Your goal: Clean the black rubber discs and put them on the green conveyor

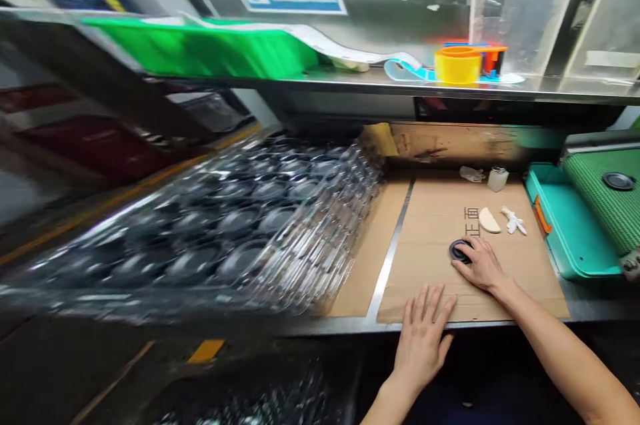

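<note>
1. Black disc [456,250]: we are seeing it lying on the cardboard sheet [425,258] that is covering this part of the counter [345,326], near the printed characters.
2. Right hand [481,264]: we are seeing thumb and fingers pinching the disc at its right side. How firmly they are pressing, we are not able to tell.
3. Left hand [424,332]: we are noting it palm down and spread, its fingers resting over the sheet's near edge, well apart from the disc, holding nothing.
4. Surroundings: we are recording an off-white half-round piece [489,220] and a white crumpled piece [513,220] lying beyond the right hand. Clear plastic trays [270,218] are standing to the left; a teal bin [560,266] is sitting to the right.
5. Handling, our judgement: we are favouring a light, even grip on the rim, with the disc lying flat and the fingers leaving its top uncovered. We are also favouring the left hand steadying the cardboard, and the right forearm passing clear of the loose pieces.
</note>
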Demonstrator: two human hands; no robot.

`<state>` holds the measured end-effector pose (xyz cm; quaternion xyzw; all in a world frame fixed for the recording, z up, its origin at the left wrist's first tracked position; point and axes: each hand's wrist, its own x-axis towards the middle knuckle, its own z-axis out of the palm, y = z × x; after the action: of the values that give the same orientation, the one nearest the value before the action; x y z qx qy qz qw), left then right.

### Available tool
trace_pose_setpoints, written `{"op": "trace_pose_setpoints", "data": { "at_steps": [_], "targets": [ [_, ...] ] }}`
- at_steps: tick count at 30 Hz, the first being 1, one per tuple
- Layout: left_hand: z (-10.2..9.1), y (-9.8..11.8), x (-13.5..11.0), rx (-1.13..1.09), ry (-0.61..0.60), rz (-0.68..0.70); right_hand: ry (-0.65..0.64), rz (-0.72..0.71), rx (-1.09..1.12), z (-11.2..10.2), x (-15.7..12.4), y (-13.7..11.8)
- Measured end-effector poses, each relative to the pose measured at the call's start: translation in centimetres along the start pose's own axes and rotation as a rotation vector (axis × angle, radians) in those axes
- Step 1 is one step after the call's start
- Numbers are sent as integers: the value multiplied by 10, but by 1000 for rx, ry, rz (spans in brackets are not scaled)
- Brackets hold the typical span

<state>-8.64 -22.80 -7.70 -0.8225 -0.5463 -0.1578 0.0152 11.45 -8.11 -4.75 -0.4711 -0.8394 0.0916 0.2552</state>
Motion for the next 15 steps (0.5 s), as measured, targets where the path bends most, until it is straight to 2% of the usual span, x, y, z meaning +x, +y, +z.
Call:
{"op": "trace_pose_setpoints", "data": {
  "at_steps": [6,9,12,15],
  "targets": [
    [0,-2,-1,80,58,64,-32,-45,62,-23,-54,3],
    [-1,-3,-1,107,62,87,-40,27,58,-33,-64,4],
    [-1,-3,-2,129,55,90,-25,97,32,-43,-48,9],
    [0,-4,-2,143,64,90,57,163,-63,-50,-10,14]
  ]
}}
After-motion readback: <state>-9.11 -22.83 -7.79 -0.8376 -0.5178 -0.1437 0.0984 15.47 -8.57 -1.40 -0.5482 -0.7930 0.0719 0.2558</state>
